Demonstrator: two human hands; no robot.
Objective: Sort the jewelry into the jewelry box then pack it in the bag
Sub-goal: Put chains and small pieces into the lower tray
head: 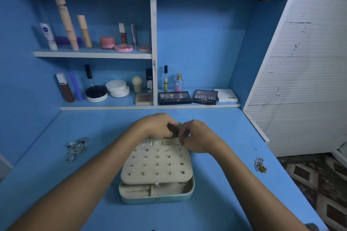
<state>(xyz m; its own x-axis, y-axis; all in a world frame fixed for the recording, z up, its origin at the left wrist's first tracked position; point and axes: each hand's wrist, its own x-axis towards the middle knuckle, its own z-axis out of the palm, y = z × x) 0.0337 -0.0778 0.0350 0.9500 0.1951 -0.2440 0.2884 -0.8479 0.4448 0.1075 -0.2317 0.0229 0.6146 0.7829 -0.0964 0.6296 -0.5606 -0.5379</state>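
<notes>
Both hands, left hand (pixel 157 125) and right hand (pixel 197 137), had fingers curled, pinching something small, unidentifiable, above the jewelry box (pixel 156 191); judged light, fragile, best pinched gently.

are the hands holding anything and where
Both hands, left hand and right hand, pinch something small at the cream jewelry box's far edge; what exactly cannot be told.

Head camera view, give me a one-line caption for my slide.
Both hands work at the far edge of an open cream-lined jewelry box on a blue desk, silver rings left, gold chain right.
</notes>
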